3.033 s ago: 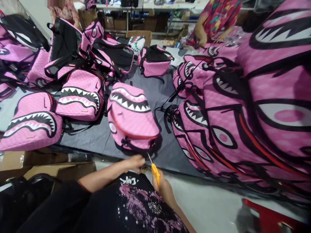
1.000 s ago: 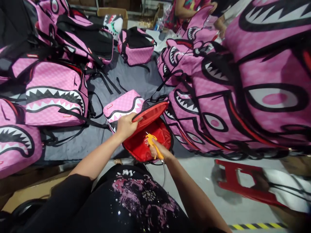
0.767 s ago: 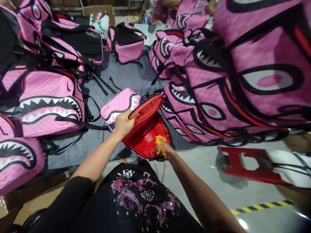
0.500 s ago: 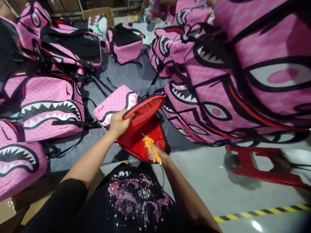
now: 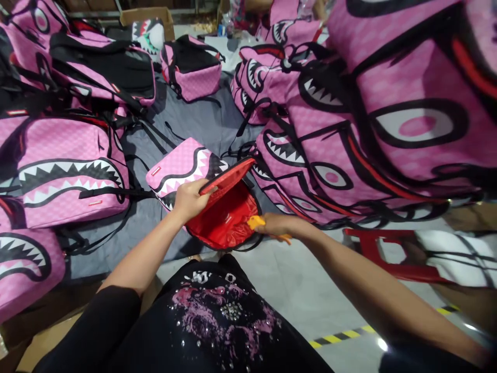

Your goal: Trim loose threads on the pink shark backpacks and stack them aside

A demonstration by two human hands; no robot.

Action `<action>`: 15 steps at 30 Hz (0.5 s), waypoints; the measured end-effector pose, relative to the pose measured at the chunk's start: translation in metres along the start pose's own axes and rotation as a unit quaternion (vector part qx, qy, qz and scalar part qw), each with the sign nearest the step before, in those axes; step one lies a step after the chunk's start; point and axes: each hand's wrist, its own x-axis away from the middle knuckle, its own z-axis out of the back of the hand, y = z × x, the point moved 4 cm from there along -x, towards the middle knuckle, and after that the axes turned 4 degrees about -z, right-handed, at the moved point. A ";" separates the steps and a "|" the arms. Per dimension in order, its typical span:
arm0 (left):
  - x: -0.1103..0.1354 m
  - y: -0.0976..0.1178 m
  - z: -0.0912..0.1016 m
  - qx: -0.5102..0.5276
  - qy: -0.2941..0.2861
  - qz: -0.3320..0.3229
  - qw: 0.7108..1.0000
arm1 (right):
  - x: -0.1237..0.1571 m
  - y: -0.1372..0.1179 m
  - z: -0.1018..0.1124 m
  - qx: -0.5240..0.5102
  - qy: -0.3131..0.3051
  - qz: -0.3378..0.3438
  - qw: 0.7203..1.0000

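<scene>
A pink backpack with a shark-mouth print lies on the grey cloth in front of me, its main pocket open and showing the red lining. My left hand grips the raised red flap edge and holds the pocket open. My right hand is closed around yellow-handled thread snips at the right rim of the opening. The snips' tip is hidden.
Many identical pink shark backpacks are heaped left, behind and in a tall pile at the right. A red plastic stool stands on the grey floor at right. Another person's arm shows at the top edge. Cardboard lies lower left.
Since three seconds ago the closed backpack was turned and opened, baring the red lining. In the last half second my right hand swung the snips from inside the pocket out to its right rim.
</scene>
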 end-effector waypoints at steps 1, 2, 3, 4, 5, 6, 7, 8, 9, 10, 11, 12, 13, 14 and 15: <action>0.001 0.000 0.001 -0.001 0.002 0.005 1.000 | 0.007 0.002 0.003 0.029 0.004 -0.005 1.000; 0.003 0.000 0.001 -0.006 0.003 0.008 1.000 | 0.013 0.003 0.004 0.048 0.008 -0.004 0.999; 0.004 0.000 0.001 -0.011 0.004 0.013 1.000 | 0.017 0.004 0.005 0.057 0.010 0.001 0.998; 0.005 0.000 0.001 -0.017 0.003 0.018 1.000 | 0.020 0.006 0.004 0.057 0.007 0.010 0.998; 0.005 0.001 0.001 -0.021 0.001 0.023 1.000 | 0.021 0.007 0.004 0.043 0.006 0.023 0.999; 0.007 0.002 0.000 -0.022 -0.002 0.028 0.999 | 0.020 0.007 0.003 0.011 0.010 0.039 0.999; 0.008 0.003 -0.001 -0.023 -0.003 0.032 0.999 | 0.019 0.006 0.002 -0.037 0.018 0.062 0.997; 0.010 0.005 -0.002 -0.024 -0.005 0.032 0.999 | 0.016 0.005 0.000 -0.094 0.025 0.086 0.991; 0.013 0.008 -0.003 -0.026 -0.011 0.029 0.999 | 0.013 0.004 -0.004 -0.153 0.026 0.113 0.981; 0.016 0.011 -0.005 -0.029 -0.019 0.022 0.999 | 0.011 0.003 -0.010 -0.203 0.009 0.140 0.969; 0.020 0.014 -0.008 -0.032 -0.026 0.012 0.999 | 0.008 0.003 -0.018 -0.237 -0.027 0.162 0.958; 0.025 0.018 -0.011 -0.034 -0.035 0.003 0.999 | 0.006 0.004 -0.027 -0.250 -0.077 0.173 0.950; 0.030 0.021 -0.014 -0.037 -0.043 -0.002 0.998 | 0.004 0.008 -0.035 -0.233 -0.127 0.169 0.949; 0.034 0.024 -0.018 -0.038 -0.048 -0.002 0.998 | 0.002 0.015 -0.040 -0.208 -0.152 0.155 0.954; 0.039 0.025 -0.022 -0.039 -0.051 0.005 0.998 | 0.001 0.024 -0.039 -0.198 -0.150 0.144 0.958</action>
